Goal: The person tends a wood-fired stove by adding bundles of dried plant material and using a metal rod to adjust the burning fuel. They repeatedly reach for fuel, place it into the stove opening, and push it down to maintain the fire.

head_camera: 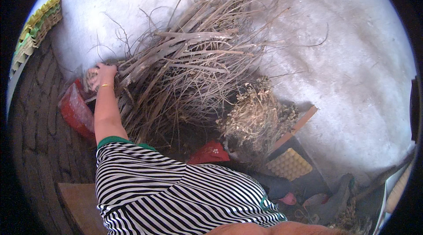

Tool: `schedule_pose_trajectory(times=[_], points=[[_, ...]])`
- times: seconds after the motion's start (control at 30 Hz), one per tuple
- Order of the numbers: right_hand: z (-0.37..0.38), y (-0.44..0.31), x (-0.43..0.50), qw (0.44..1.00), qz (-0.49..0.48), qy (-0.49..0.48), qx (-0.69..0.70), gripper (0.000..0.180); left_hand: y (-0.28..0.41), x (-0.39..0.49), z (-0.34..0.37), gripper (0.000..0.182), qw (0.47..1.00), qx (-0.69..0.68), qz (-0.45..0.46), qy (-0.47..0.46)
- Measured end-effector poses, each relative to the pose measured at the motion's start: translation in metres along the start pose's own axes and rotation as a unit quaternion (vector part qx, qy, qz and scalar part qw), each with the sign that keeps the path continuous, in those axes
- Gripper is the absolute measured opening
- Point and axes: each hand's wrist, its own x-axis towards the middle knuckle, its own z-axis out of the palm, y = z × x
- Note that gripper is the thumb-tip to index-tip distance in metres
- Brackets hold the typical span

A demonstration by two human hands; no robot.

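Observation:
My left hand (105, 73), with a ring and a thin gold bracelet, reaches to the lower left end of a large heap of dry branches (185, 66) against the pale wall. Its blurred fingers are at some pale, stringy material (90, 79); whether they grip it I cannot tell. Just below that hand, a red plastic container (77, 111) lies on the dark floor, partly behind the forearm. A bundle of dry leafy stalks (252, 116) stands right of the branches. My right hand is out of view.
Stacked egg trays (38, 30) stand at the upper left. A yellow egg tray (289, 164) lies beside a wooden strip (295, 126) at the lower right. Red cloth-like material (211, 151) shows near my striped top. A brown board (81, 202) is at the lower left.

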Motion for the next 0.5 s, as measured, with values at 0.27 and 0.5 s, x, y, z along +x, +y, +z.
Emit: schedule_pose_trajectory(times=[0.27, 0.5], points=[[0.0, 0.01, -0.006, 1.0, 0.005, 0.014, 0.014, 0.035, -0.009, 0.057, 0.004, 0.045, 0.994, 0.025, 0.104, -0.022], [-0.002, 0.032, -0.008, 0.999, -0.005, 0.034, 0.034, 0.034, 0.055, 0.0, -0.066, 0.042, 0.919, -0.016, 0.239, 0.315]])
